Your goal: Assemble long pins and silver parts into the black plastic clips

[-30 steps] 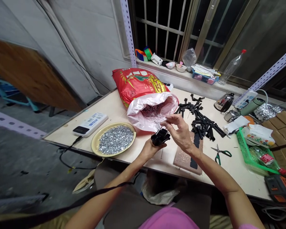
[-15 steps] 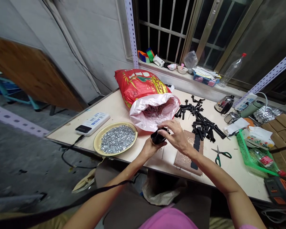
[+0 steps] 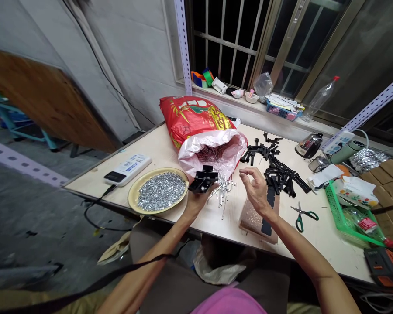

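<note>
Head view | left hand (image 3: pixel 194 201) grips black clips (image 3: pixel 203 179) | right hand (image 3: pixel 256 188) pinched, contents unclear

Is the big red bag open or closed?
Open. The red bag lies on its side, its white plastic mouth gaping, with dark metal pins visible inside.

Head camera looks down across table (image 3: pixel 170 150).

The left hand (image 3: pixel 196 198) grips a black plastic part (image 3: pixel 203 179) above loose nails (image 3: pixel 222 192) on the counter (image 3: pixel 157 150), right hand (image 3: pixel 256 189) half-curled beside them
</note>
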The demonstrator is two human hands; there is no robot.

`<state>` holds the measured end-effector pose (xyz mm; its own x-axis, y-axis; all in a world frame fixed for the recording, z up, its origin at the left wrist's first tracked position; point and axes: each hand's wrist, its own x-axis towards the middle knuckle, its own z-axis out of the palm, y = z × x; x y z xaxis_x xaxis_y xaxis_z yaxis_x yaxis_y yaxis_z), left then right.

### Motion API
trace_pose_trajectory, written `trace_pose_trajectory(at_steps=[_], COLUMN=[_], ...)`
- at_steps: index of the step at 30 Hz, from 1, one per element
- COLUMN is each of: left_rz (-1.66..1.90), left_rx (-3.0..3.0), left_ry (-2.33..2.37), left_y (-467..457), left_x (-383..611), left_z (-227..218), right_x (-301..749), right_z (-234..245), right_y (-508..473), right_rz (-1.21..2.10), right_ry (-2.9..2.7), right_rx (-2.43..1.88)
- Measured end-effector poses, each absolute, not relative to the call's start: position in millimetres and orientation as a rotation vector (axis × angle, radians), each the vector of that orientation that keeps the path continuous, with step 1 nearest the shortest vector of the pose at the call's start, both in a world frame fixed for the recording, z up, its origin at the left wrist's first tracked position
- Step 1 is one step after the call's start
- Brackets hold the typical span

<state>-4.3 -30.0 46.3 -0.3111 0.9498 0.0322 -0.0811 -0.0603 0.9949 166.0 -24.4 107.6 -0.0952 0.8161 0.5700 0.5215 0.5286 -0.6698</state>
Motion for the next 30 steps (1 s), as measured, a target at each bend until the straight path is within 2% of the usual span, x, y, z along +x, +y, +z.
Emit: trace_pose_trajectory(at_steps=[4, 7, 10, 12, 21, 26, 30], left_rz=[1.386, 1.190, 1.008, 0.951, 0.895, 1.065, 0.889], left_rx=[1.022, 0.997, 0.990, 0.956, 0.893, 1.004, 0.911], left_ry=[1.300, 1.164, 0.965, 0.891, 0.863, 1.013, 0.976], left_y=[-28, -27, -29, -30, -21, -15, -13], left_x=[-1, 6, 15, 18, 6, 12, 9], left_z=[54, 59, 61, 58, 41, 35, 31], right_x=[164, 155, 144, 139, 137, 134, 134], right_z=[94, 82, 71, 65, 52, 42, 37], right_y=[-26, -25, -23, -21, -10, -4, -7], right_rz=[0.610, 0.969, 1.397, 1.526, 1.524, 1.515, 1.525], right_ry=[-1.831, -1.833, -1.641, -1.453, -0.994, -0.935, -0.934], right_rx=[-1.168, -1.200, -1.208, -1.180, -1.051, -1.031, -1.088])
